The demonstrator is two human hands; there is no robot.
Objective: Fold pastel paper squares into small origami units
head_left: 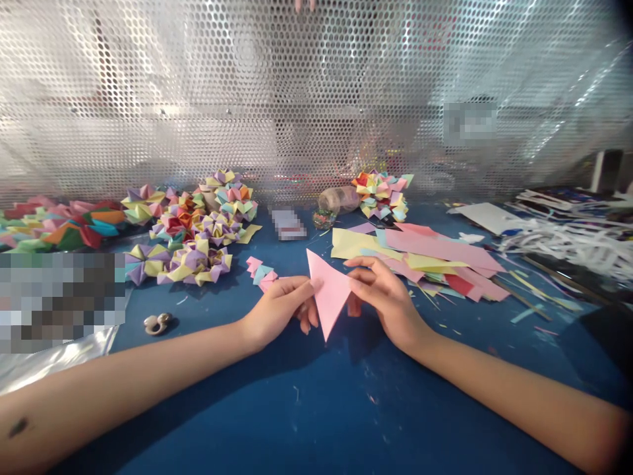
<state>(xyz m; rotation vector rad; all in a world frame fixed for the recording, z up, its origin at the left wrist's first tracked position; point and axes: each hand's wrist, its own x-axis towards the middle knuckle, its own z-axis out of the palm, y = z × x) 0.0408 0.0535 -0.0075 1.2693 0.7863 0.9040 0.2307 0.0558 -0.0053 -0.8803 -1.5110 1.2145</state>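
Between my two hands a pink sheet of folded paper (330, 290) is held up above the blue table, roughly a triangle with one point up and one down. My left hand (284, 303) pinches its left edge between thumb and fingers. On the opposite corner, my right hand (383, 293) grips it with the thumb in front and the fingers partly hidden behind. Just beyond my left hand lie small folded pink and blue paper pieces (262, 274).
Folded-paper balls (215, 227) crowd the back left, and another paper ball (380, 194) stands at the back centre. Loose coloured paper strips (440, 254) lie right of my hands. White paper shreds (568, 234) pile at far right. A perforated metal panel (297, 86) rises behind the blue table (306, 409).
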